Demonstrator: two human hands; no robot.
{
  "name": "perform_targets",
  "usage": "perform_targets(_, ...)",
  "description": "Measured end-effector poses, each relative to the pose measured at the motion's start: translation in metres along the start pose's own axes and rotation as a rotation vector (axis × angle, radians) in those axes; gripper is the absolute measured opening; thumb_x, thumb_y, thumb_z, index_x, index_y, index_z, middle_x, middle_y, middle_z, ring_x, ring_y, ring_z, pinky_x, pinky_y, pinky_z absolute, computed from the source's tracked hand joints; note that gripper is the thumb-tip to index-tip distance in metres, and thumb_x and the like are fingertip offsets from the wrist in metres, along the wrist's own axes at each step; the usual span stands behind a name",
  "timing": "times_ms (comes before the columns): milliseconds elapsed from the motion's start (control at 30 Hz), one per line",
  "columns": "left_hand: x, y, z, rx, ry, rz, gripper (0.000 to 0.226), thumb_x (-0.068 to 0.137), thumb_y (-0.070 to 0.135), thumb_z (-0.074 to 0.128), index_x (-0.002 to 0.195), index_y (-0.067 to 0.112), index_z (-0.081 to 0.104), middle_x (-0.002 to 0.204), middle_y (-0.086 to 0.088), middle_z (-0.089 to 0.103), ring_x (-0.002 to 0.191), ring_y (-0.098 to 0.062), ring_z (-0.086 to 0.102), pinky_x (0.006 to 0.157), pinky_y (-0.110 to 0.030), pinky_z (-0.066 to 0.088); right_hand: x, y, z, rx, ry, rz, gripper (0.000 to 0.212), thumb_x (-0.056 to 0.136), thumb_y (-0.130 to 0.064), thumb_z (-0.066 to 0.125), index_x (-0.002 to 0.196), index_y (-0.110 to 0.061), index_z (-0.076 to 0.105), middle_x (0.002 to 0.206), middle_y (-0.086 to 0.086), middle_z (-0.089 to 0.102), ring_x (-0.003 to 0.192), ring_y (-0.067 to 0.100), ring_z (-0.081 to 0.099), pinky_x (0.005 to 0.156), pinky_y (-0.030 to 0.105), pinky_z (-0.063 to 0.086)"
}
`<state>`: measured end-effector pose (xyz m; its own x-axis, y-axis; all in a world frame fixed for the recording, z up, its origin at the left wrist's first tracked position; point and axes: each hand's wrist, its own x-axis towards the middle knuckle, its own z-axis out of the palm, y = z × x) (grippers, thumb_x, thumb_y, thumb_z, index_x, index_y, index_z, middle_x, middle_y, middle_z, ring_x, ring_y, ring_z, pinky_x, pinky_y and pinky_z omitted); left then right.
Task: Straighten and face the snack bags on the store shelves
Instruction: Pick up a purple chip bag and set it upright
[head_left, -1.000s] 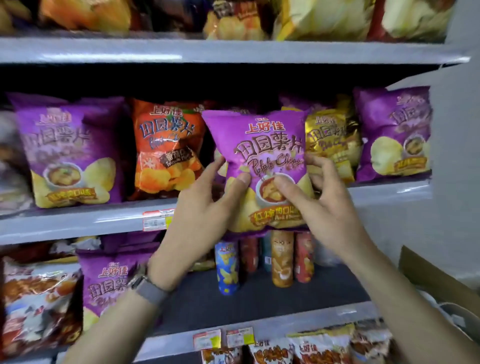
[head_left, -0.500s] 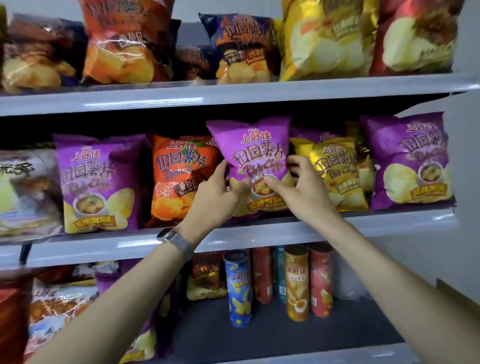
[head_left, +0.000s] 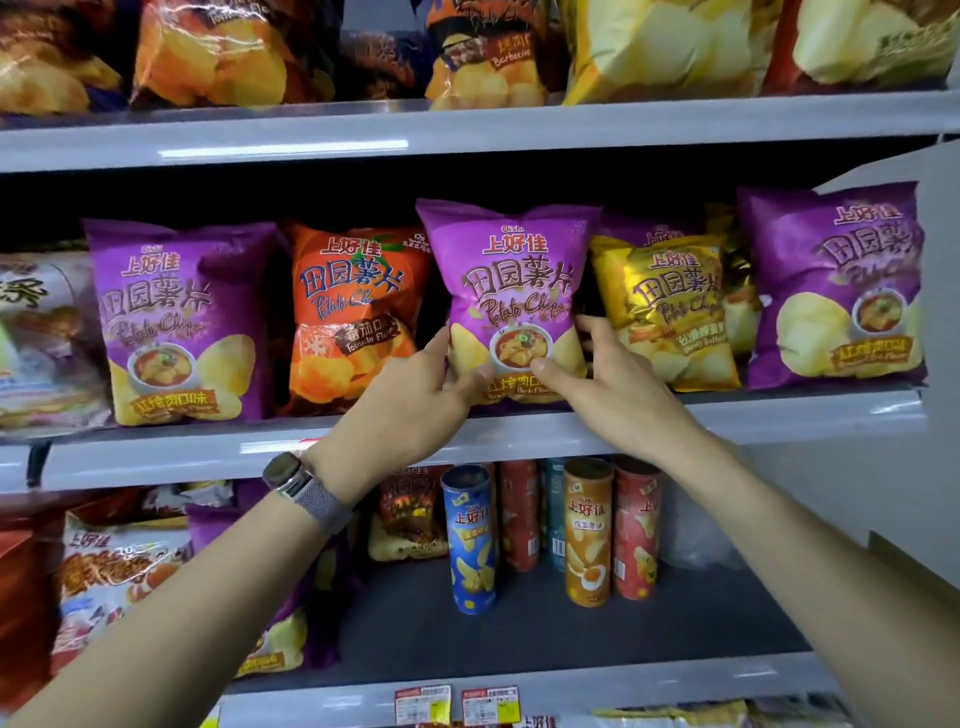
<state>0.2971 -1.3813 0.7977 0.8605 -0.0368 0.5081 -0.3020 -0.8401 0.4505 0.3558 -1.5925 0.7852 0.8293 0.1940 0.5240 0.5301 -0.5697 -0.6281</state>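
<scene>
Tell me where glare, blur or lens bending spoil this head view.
Head view: a bright glare streak on the upper shelf edge; the centre purple bag reads sharp; the bag at the left edge smears; shelf lines bow slightly from the wide lens.

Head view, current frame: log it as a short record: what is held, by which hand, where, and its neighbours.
held item: purple chip bag, upright, front facing out
left hand: grips the bag's lower left edge, thumb on the front
right hand: grips its lower right edge, thumb on the front
place: middle shelf, bottom at the front lip
neighbours: orange bag to its left, gold bag to its right
</scene>
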Motion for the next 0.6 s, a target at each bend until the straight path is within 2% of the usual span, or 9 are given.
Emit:
perform_targets(100,-0.01,-0.002,0.002,0.034,0.019,-0.024,0.033,0.105,0.045,0.054,0.124,0.018,0.054,0.078,0.005,0.064,0.08,-0.025,0.064,0.063,-0.034,0.04,-0.011,0.003,-0.005,-0.065,-0.016,-0.03,0.073,0.097,-0.054,0.061,0.156,-0.027,0.028,0.144,-0.007,0.054,0.132,0.019,0.051,0.093,0.028,0.037)
perform_targets(133,-0.014,-0.003,0.003,0.053,0.038,-0.019,0.037,0.104,0.046,0.054,0.128,0.018,0.055,0.081,0.004,0.066,0.081,-0.024,0.064,0.065,-0.035,0.041,-0.015,0.005,-0.007,-0.079,-0.011,-0.046,0.073,0.096,-0.056,0.06,0.156,-0.029,0.029,0.145,-0.008,0.054,0.133,0.019,0.051,0.096,0.031,0.04)
perform_targets(167,-0.019,-0.003,0.004,0.078,0.06,-0.003,0.045,0.102,0.05,0.053,0.137,0.021,0.055,0.088,0.003,0.069,0.085,-0.023,0.065,0.068,-0.035,0.043,-0.02,0.007,-0.008,-0.097,-0.004,-0.059,0.072,0.096,-0.058,0.059,0.156,-0.031,0.029,0.144,-0.009,0.054,0.133,0.018,0.051,0.101,0.034,0.043)
perform_targets(233,-0.032,-0.002,0.005,0.132,0.098,0.017,0.062,0.099,0.055,0.051,0.153,0.025,0.049,0.115,-0.001,0.072,0.105,-0.025,0.065,0.08,-0.035,0.045,-0.033,0.009,-0.011,-0.16,0.03,-0.083,0.069,0.096,-0.059,0.056,0.154,-0.033,0.031,0.147,-0.01,0.052,0.135,0.018,0.048,0.108,0.042,0.044)
perform_targets(267,-0.039,0.0,0.006,0.144,0.113,0.016,0.063,0.099,0.054,0.052,0.156,0.026,0.047,0.126,-0.002,0.07,0.113,-0.026,0.063,0.082,-0.033,0.042,-0.041,0.009,-0.011,-0.195,0.047,-0.095,0.067,0.096,-0.059,0.055,0.154,-0.034,0.031,0.15,-0.01,0.049,0.137,0.018,0.045,0.109,0.043,0.043)
perform_targets(333,-0.055,0.005,0.009,0.141,0.125,0.035,0.062,0.099,0.049,0.059,0.157,0.03,0.046,0.133,0.0,0.067,0.118,-0.023,0.06,0.081,-0.028,0.036,-0.057,0.009,-0.01,-0.248,0.076,-0.121,0.063,0.097,-0.058,0.053,0.153,-0.038,0.031,0.151,-0.011,0.046,0.139,0.014,0.04,0.109,0.041,0.04)
perform_targets(400,-0.067,0.008,0.014,0.134,0.126,0.059,0.059,0.098,0.05,0.061,0.153,0.034,0.05,0.133,0.004,0.068,0.118,-0.018,0.061,0.082,-0.027,0.037,-0.072,0.01,-0.007,-0.288,0.093,-0.165,0.058,0.098,-0.054,0.054,0.151,-0.039,0.034,0.148,-0.014,0.046,0.136,0.008,0.037,0.102,0.035,0.039)
perform_targets(500,-0.079,0.004,0.026,0.122,0.096,0.038,0.056,0.097,0.059,0.055,0.148,0.035,0.055,0.13,0.01,0.071,0.112,-0.016,0.065,0.087,-0.03,0.045,-0.089,0.017,0.003,-0.277,0.111,-0.244,0.049,0.098,-0.047,0.057,0.143,-0.031,0.048,0.137,-0.012,0.055,0.13,0.008,0.045,0.097,0.026,0.038)
perform_targets(600,-0.085,-0.011,0.047,0.123,0.002,-0.007,0.061,0.089,0.066,0.046,0.14,0.036,0.061,0.097,0.016,0.072,0.099,-0.018,0.068,0.082,-0.031,0.049,-0.103,0.032,0.02,-0.271,0.077,-0.259,0.039,0.099,-0.043,0.058,0.133,-0.024,0.058,0.125,-0.011,0.062,0.118,0.007,0.051,0.089,0.022,0.037)
